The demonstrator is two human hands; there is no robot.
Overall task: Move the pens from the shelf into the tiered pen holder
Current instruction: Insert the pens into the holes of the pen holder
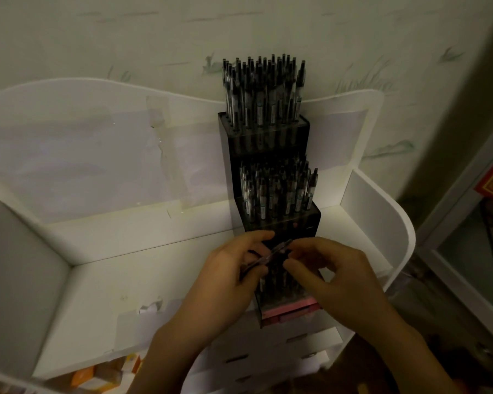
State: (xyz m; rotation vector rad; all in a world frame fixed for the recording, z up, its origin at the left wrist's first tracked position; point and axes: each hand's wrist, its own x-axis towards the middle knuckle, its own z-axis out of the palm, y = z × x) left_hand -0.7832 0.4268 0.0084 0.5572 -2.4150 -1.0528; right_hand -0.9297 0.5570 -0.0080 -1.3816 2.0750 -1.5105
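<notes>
— Holding what, from the head view?
— Left hand [228,268] grips a small bunch of pens [264,257], fingers curled round them; right hand [333,268] pinches at the tip of one, at 3 o'clock of the bunch, just over the lowest tier of the tiered pen holder [271,137] on the white shelf [103,285]
— And the step?
— Singling out one pen, I'd judge. The upper tiers look packed, so next it must be stood upright in a free slot low down
</notes>
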